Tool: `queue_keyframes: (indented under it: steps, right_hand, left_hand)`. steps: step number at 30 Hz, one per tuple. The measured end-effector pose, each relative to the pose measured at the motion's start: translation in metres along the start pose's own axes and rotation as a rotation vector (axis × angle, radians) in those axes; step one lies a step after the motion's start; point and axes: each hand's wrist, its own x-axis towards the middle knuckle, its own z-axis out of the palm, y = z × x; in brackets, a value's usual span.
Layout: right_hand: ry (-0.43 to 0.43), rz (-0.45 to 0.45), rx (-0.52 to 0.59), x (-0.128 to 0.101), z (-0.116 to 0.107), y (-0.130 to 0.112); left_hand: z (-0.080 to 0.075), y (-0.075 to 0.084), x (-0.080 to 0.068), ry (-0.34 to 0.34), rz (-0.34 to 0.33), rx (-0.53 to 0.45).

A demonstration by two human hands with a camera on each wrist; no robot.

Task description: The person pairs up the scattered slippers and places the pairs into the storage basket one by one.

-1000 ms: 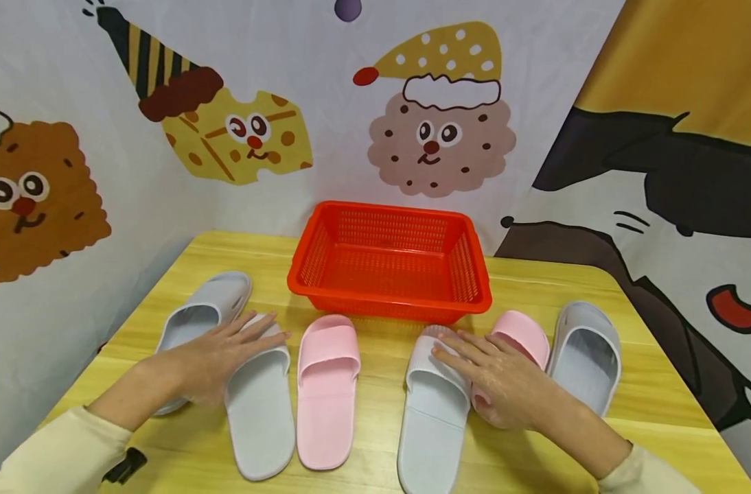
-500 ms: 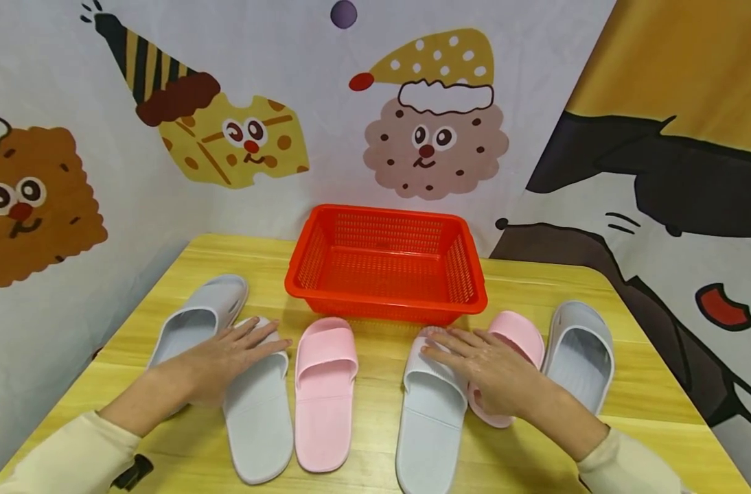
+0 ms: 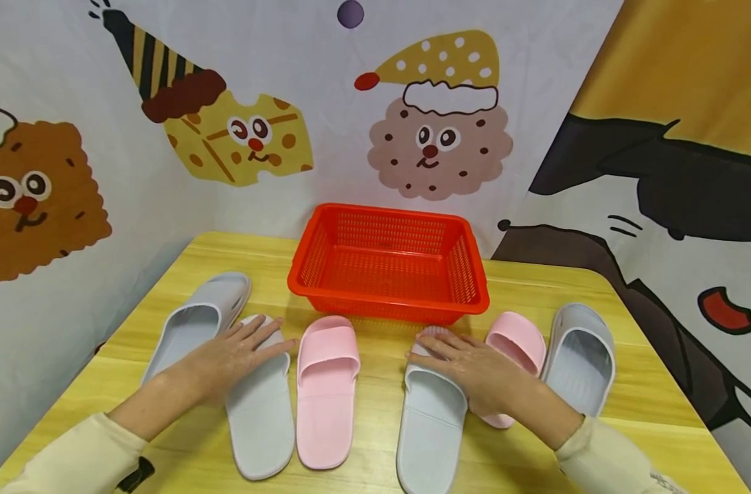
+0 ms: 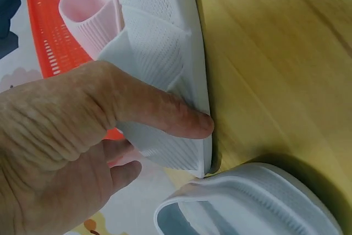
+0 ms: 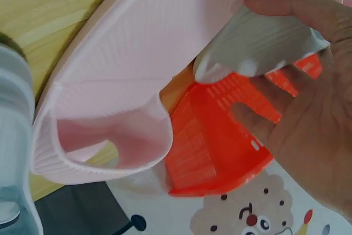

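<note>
Six slippers lie in a row on the yellow wooden table [image 3: 375, 357]. My left hand [image 3: 239, 353] rests flat on the strap of the left white slipper [image 3: 261, 418], with its thumb [image 4: 181, 119] against the slipper's edge [image 4: 159, 48]. My right hand [image 3: 468, 367] lies with spread fingers on the strap of the right white slipper [image 3: 431, 425]. In the right wrist view its thumb [image 5: 286, 4] touches that white slipper [image 5: 258, 48]. A pink slipper [image 3: 326, 391] lies between the two white ones, and another pink slipper [image 3: 514, 339] lies just right of my right hand.
A red plastic basket [image 3: 388, 302] stands empty behind the slippers at the table's middle. A grey slipper [image 3: 193, 322] lies at the far left, another grey slipper [image 3: 579, 357] at the far right. Printed cartoon cloth walls close in the table's back and sides.
My right hand has slid left, off the right pink slipper and onto the white slipper's strap. The left hand stays on its white slipper.
</note>
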Motion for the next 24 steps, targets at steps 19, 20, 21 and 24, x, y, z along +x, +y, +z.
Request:
queue_keyframes:
  steps: [19,20,21,24]
  right_hand:
    - [0.027,-0.025,0.059,0.0072,0.0,0.0016]
    - [0.039,-0.026,0.066,0.007,0.0,0.0017]
    - [0.049,-0.026,0.072,0.0069,0.0003,0.002]
    - [0.07,-0.026,0.084,0.0063,-0.0003,0.0028]
  left_hand:
    - [-0.0024,-0.001,0.0049,0.014,0.023,0.074]
    - [-0.0028,-0.0013,0.0049,0.015,0.024,0.076]
    - [-0.0032,-0.0016,0.005,0.017,0.025,0.077]
    - [-0.0041,-0.0027,0.0051,0.022,0.027,0.084]
